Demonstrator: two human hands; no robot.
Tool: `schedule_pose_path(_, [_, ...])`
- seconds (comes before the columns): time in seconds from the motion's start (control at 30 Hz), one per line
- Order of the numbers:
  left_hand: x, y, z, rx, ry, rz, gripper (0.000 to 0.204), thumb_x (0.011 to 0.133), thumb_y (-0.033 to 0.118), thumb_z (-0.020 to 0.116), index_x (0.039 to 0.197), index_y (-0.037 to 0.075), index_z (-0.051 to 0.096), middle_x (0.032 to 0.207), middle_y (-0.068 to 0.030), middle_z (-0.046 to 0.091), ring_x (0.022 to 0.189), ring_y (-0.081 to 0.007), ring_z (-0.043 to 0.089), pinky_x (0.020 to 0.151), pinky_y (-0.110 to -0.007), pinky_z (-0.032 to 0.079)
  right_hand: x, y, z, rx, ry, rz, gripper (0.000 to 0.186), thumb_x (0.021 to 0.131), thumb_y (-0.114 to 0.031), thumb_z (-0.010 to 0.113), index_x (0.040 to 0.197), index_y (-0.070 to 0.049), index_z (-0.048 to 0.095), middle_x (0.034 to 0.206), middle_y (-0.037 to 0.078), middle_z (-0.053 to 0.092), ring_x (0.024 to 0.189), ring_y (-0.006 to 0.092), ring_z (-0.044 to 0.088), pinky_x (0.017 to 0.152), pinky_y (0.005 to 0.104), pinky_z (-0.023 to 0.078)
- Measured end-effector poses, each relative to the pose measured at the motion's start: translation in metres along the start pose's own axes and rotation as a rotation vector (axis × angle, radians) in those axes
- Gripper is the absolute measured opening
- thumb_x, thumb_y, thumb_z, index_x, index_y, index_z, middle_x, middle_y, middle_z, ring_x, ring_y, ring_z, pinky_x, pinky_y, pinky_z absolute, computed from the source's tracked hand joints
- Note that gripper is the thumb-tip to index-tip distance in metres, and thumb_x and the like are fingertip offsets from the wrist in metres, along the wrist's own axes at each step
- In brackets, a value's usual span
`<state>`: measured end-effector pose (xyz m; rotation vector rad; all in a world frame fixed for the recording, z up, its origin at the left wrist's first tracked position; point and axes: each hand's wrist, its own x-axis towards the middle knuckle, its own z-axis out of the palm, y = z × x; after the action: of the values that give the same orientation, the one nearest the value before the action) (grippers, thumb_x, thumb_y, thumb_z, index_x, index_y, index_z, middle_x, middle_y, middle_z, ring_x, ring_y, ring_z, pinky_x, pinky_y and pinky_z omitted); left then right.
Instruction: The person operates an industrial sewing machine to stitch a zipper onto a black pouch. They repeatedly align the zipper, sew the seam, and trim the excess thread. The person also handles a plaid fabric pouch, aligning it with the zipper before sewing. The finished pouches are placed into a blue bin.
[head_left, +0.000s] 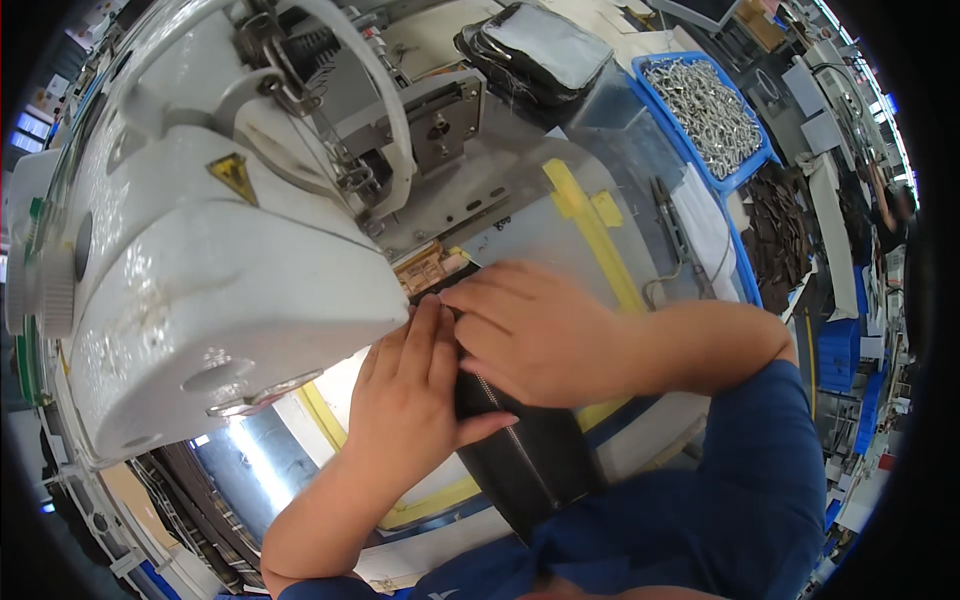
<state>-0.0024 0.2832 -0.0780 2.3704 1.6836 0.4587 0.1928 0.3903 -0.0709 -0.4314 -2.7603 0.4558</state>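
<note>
Long black strip with silver zip runs over the grey, yellow-taped counter toward the wearer, beside the glossy white machine head. Left hand: fingers straight, thumb spread over zip. Right hand: fingers bent at strip's far end, blurred; can't tell if gripping.

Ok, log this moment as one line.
left hand: on black zippered piece; right hand: on same piece, near far end; white machine: at their left

Workshop with white sewing machine
</note>
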Motion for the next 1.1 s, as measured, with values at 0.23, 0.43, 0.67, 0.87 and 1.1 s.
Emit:
schedule_pose_path(0.23, [-0.001,0.003,0.002,0.025,0.0,-0.014,0.11,0.065,0.062,0.087,0.139,-0.012,0.055,0.144,-0.0288,0.056,0.12,-0.0415,0.062,0.105,-0.047,0.051,-0.001,0.003,0.011,0.002,-0.075,-0.07,0.046,0.096,-0.027,0.068,0.119,0.012,0.061,0.136,0.033,0.061,0.132,0.0437,0.06,0.116,0.0486,0.045])
schedule_pose_path(0.43, [0.0,0.006,0.001,0.056,0.0,-0.027,0.109,0.064,0.062,0.087,0.138,-0.012,0.056,0.143,-0.0288,0.057,0.127,-0.0427,0.06,0.108,-0.048,0.049,0.0,0.004,0.01,0.009,-0.082,-0.074,0.046,0.097,-0.027,0.068,0.12,0.012,0.061,0.137,0.034,0.061,0.132,0.042,0.06,0.116,0.0464,0.045])
schedule_pose_path(0.67, [-0.002,0.005,0.005,0.031,0.0,-0.038,0.115,0.061,0.066,0.09,0.139,-0.01,0.055,0.147,-0.0304,0.055,0.135,-0.047,0.054,0.114,-0.052,0.045,-0.005,0.006,0.006,-0.035,-0.092,-0.013,0.045,0.096,-0.033,0.07,0.113,0.009,0.066,0.131,0.031,0.065,0.124,0.0396,0.065,0.112,0.0442,0.048])
schedule_pose_path(0.87, [-0.01,0.008,0.009,0.099,0.004,-0.036,0.118,0.065,0.068,0.086,0.145,-0.011,0.051,0.151,-0.0303,0.051,0.14,-0.0492,0.049,0.117,-0.054,0.04,-0.009,0.016,-0.026,-0.104,-0.207,0.261,0.046,0.094,-0.039,0.073,0.106,0.005,0.069,0.113,0.023,0.071,0.113,0.0375,0.068,0.1,0.0453,0.052])
schedule_pose_path(1.1, [-0.012,0.01,0.014,0.102,-0.017,-0.044,0.118,0.068,0.064,0.086,0.149,-0.012,0.047,0.155,-0.0307,0.048,0.146,-0.0516,0.04,0.121,-0.057,0.034,-0.091,0.061,-0.094,-0.112,0.022,0.77,0.027,0.095,-0.023,0.069,0.112,-0.002,0.072,0.12,0.019,0.072,0.115,0.0378,0.067,0.101,0.0448,0.053])
